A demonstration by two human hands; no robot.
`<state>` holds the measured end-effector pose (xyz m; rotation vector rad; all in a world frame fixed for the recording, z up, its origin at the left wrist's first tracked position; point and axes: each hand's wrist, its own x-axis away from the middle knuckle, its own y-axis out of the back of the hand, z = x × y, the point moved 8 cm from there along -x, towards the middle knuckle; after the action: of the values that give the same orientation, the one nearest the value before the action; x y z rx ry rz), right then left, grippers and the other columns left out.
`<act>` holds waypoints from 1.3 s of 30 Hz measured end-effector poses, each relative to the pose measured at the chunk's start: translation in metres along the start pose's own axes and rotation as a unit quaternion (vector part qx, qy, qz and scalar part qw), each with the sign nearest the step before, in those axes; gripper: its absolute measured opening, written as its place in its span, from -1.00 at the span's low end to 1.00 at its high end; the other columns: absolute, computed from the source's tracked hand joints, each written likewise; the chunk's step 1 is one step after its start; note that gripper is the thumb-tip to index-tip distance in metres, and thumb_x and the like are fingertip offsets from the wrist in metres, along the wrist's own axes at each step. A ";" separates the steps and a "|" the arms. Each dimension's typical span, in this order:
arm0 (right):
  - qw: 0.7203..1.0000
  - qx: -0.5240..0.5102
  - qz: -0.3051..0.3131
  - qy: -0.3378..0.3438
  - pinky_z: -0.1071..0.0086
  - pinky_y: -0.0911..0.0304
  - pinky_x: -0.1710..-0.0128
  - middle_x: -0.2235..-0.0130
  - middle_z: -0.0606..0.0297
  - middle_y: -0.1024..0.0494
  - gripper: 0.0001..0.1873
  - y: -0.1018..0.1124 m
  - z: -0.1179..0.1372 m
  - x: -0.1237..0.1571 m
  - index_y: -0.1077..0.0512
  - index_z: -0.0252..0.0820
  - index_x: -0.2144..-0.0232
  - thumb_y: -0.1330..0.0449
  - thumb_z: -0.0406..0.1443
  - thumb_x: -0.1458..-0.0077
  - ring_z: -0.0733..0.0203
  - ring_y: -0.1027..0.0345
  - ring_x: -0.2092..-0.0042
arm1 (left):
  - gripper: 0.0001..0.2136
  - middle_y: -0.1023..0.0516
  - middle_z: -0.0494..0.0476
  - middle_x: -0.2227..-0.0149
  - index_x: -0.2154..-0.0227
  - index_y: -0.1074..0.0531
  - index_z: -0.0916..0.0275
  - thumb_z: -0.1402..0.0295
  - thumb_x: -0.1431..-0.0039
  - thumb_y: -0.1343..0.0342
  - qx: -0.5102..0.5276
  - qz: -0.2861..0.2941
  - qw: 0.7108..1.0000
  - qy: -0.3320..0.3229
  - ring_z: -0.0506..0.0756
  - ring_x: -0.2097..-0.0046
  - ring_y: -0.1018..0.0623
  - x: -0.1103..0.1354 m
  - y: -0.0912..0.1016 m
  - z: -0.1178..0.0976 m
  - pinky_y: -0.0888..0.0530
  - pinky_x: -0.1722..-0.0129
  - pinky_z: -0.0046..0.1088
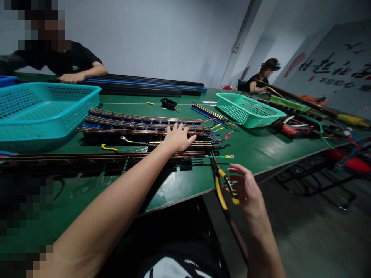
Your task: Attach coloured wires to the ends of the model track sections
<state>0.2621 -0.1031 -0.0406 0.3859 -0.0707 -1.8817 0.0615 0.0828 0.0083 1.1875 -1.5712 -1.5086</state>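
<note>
The pliers (216,166), taken as the reference point, lie at the near edge of the table (272,148), jaws pointing away from the wearer, the yellow-and-black handles parted and reaching past that edge. The left hand (179,138) is beyond and to the left of the pliers, palm down on the bars (136,125), fingers spread, gripping nothing. The right hand (246,185) is just right of the pliers' handles, fingers loosely curved and apart; whether its lower fingers touch a handle cannot be told. Left of the pliers' jaws runs the near bar (72,157), passing under the left forearm. Just beyond the jaws, a green wire (220,156) ends in a ring terminal pointing right. Further left of the pliers are a yellow piece (109,148) and a blue basket (84,106). Well beyond the pliers sit a small black tray (168,103) and the short bars (207,112); beyond and to the right, a green basket (240,114) and a red tool (292,130). Two co-workers are seated well past the pliers, one far left (77,58), one far right (255,85).
</note>
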 end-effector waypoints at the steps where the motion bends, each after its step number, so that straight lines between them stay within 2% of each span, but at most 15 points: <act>1: 0.999 -0.010 0.022 -0.033 0.26 -0.40 0.29 0.06 0.15 -0.54 -0.42 0.001 0.000 -0.007 -0.41 -0.03 0.03 -0.04 0.20 -0.13 0.09 -0.46 0.15 | -0.32 -0.11 0.40 -0.42 -0.33 -0.23 0.32 -0.07 -0.39 0.29 0.000 -0.001 1.000 0.000 0.42 -0.43 -0.10 0.000 0.000 0.000 -0.11 -0.32 0.21; 3: 0.993 -0.003 0.083 -0.082 0.32 -0.36 0.37 0.24 0.24 -0.54 -0.46 -0.005 0.005 -0.017 -0.40 -0.06 0.19 -0.09 0.22 -0.10 0.16 -0.43 0.28 | -0.32 -0.13 0.40 -0.42 -0.33 -0.23 0.32 -0.07 -0.39 0.28 -0.001 -0.007 1.000 0.000 0.42 -0.43 -0.11 -0.001 0.000 0.000 -0.11 -0.32 0.21; 5: 0.982 0.044 0.156 -0.101 0.36 -0.30 0.42 0.41 0.31 -0.47 -0.46 -0.016 0.015 -0.022 -0.38 -0.10 0.33 -0.10 0.23 -0.10 0.23 -0.36 0.40 | -0.33 -0.14 0.39 -0.41 -0.33 -0.24 0.31 -0.07 -0.39 0.27 0.000 -0.013 1.000 -0.001 0.42 -0.42 -0.11 -0.001 0.000 0.000 -0.12 -0.31 0.21; 8: 0.960 0.109 0.236 -0.101 0.39 -0.22 0.47 0.48 0.35 -0.40 -0.42 -0.030 0.027 -0.021 -0.38 -0.15 0.42 -0.11 0.24 -0.08 0.30 -0.28 0.46 | -0.33 -0.16 0.38 -0.41 -0.32 -0.26 0.30 -0.07 -0.38 0.27 -0.001 -0.016 1.000 -0.004 0.42 -0.42 -0.13 0.000 0.000 0.000 -0.13 -0.31 0.21; 10: 0.954 0.116 0.254 -0.110 0.41 -0.18 0.49 0.48 0.37 -0.39 -0.41 -0.034 0.030 -0.019 -0.41 -0.16 0.41 -0.14 0.25 -0.05 0.33 -0.25 0.48 | -0.33 -0.17 0.39 -0.40 -0.31 -0.27 0.31 -0.07 -0.39 0.27 -0.004 -0.018 1.000 -0.004 0.42 -0.41 -0.14 0.000 0.000 -0.001 -0.13 -0.31 0.21; 14: 0.955 0.057 0.235 -0.173 0.42 -0.16 0.50 0.49 0.40 -0.37 -0.39 -0.036 0.028 -0.012 -0.43 -0.17 0.41 -0.25 0.26 0.08 0.34 -0.21 0.47 | -0.34 -0.17 0.39 -0.40 -0.30 -0.29 0.31 -0.07 -0.39 0.26 -0.006 -0.023 1.000 -0.001 0.40 -0.41 -0.16 0.001 0.001 0.000 -0.14 -0.31 0.18; 20: 0.954 -0.052 0.182 -0.232 0.41 -0.30 0.27 0.28 0.25 -0.58 -0.57 -0.045 0.033 0.002 -0.55 -0.18 0.37 -0.41 0.04 0.10 0.23 -0.39 0.23 | -0.33 -0.15 0.41 -0.41 -0.32 -0.25 0.34 -0.06 -0.39 0.25 -0.004 -0.014 1.000 0.003 0.42 -0.41 -0.13 0.000 0.001 0.000 -0.12 -0.31 0.20; 24: 0.930 -0.168 0.119 -0.306 0.41 -0.40 0.30 0.37 0.28 -0.59 -0.67 -0.048 0.032 0.007 -0.59 -0.17 0.38 -0.45 -0.09 0.17 0.24 -0.45 0.30 | -0.33 -0.13 0.41 -0.42 -0.32 -0.24 0.33 -0.06 -0.39 0.27 -0.006 -0.004 1.000 0.005 0.41 -0.43 -0.11 0.001 0.001 0.000 -0.12 -0.32 0.19; 28: 0.897 -0.248 0.031 -0.364 0.38 -0.50 0.17 0.27 0.27 -0.64 -0.84 -0.039 0.029 0.007 -0.58 -0.16 0.44 -0.41 -0.24 0.15 0.24 -0.52 0.24 | -0.33 -0.15 0.39 -0.41 -0.31 -0.26 0.30 -0.07 -0.38 0.27 -0.007 -0.010 1.000 0.001 0.40 -0.42 -0.13 0.001 0.001 -0.001 -0.12 -0.32 0.19; 32: 0.873 -0.297 0.079 -0.378 0.09 -0.53 0.02 0.22 0.20 -0.68 -0.87 -0.042 0.026 0.010 -0.57 -0.13 0.44 -0.31 -0.21 0.09 0.05 -0.58 0.10 | -0.33 -0.19 0.42 -0.39 -0.31 -0.25 0.34 -0.06 -0.38 0.27 -0.001 -0.013 1.000 -0.001 0.42 -0.40 -0.15 0.000 0.001 -0.001 -0.12 -0.31 0.20; 36: 0.881 -0.305 0.129 -0.339 -0.02 -0.46 -0.07 0.10 0.11 -0.68 -0.84 -0.045 0.025 0.014 -0.56 -0.16 0.46 -0.26 -0.20 0.10 -0.07 -0.54 -0.06 | -0.33 -0.18 0.39 -0.40 -0.32 -0.25 0.31 -0.07 -0.38 0.27 0.002 -0.009 1.000 0.004 0.43 -0.41 -0.13 0.000 0.000 0.000 -0.12 -0.32 0.18; 39: 0.883 -0.305 0.147 -0.324 -0.10 -0.42 -0.10 0.04 0.09 -0.67 -0.80 -0.043 0.027 0.023 -0.58 -0.14 0.46 -0.26 -0.16 0.13 -0.14 -0.51 -0.10 | -0.33 -0.18 0.38 -0.40 -0.32 -0.24 0.30 -0.07 -0.38 0.27 0.006 -0.007 1.000 0.004 0.43 -0.42 -0.12 0.000 0.000 0.000 -0.10 -0.32 0.18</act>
<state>0.2088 -0.1138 -0.0309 -0.6646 0.0191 -1.5522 0.0614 0.0826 0.0082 1.2119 -1.5706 -1.5031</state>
